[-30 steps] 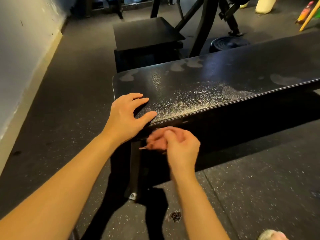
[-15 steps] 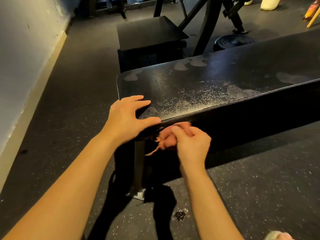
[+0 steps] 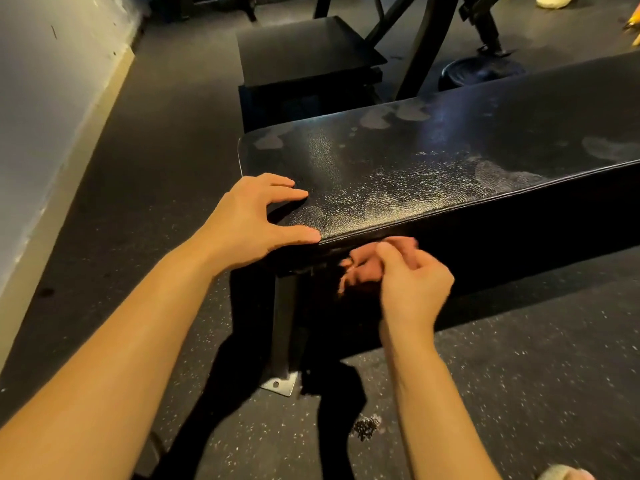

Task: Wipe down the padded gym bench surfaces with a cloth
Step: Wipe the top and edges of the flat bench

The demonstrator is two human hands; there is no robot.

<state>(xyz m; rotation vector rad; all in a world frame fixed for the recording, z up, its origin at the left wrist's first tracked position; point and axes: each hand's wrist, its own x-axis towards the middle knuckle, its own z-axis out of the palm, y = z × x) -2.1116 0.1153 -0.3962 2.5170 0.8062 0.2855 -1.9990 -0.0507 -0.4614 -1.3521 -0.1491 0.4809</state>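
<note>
Two bare arms reach toward the near end of a long black padded vinyl bench (image 3: 450,161), whose grained top shines with wet streaks and carries duller, cloudy patches near its far edge and off to the right. The bench stands on a dark rubber floor flecked with white (image 3: 519,375), its black upright leg (image 3: 285,323) ending in a silver metal foot plate (image 3: 280,385). A pale wall with a cream skirting strip (image 3: 41,98) runs along the left. Beyond the bench sit a second black padded seat (image 3: 304,46), dark slanted frame bars and a round black weight plate (image 3: 481,72) on the floor. The left grip (image 3: 249,223) rests on the bench's near corner, fingers spread on the top and the thumb stretched along the front edge. The right grip (image 3: 412,289), blurred, is curled around a bunched pinkish cloth (image 3: 363,268), holding it at the bench's front side just under the seam, near the left thumb.
</note>
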